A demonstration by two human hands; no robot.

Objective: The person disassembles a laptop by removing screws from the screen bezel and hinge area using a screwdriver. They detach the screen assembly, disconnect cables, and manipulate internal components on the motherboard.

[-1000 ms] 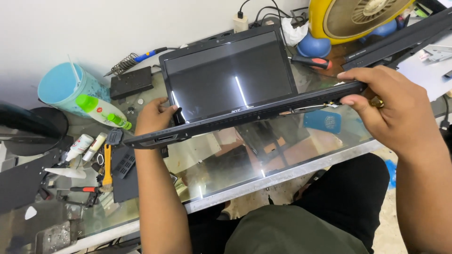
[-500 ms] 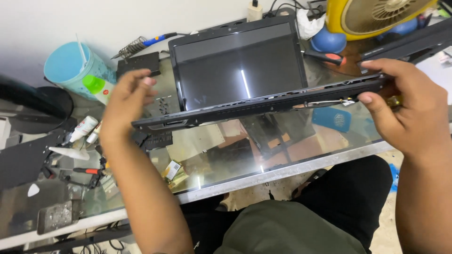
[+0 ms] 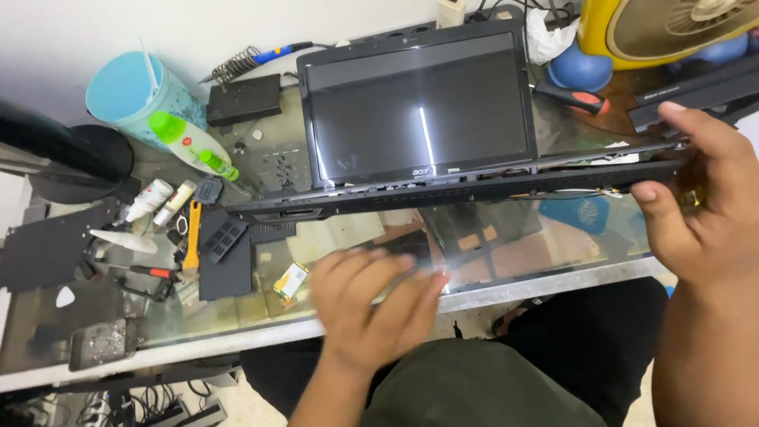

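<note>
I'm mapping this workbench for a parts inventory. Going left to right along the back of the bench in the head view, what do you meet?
Light blue cup → soldering iron → laptop screen → blue ball-shaped thing → yellow fan.

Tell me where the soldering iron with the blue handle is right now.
In the head view, the soldering iron lies at the table's back left, between the blue cup and the laptop.

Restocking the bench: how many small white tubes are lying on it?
2, side by side at the table's left: one white tube, the other white tube right of it. More may hide among clutter.
</note>
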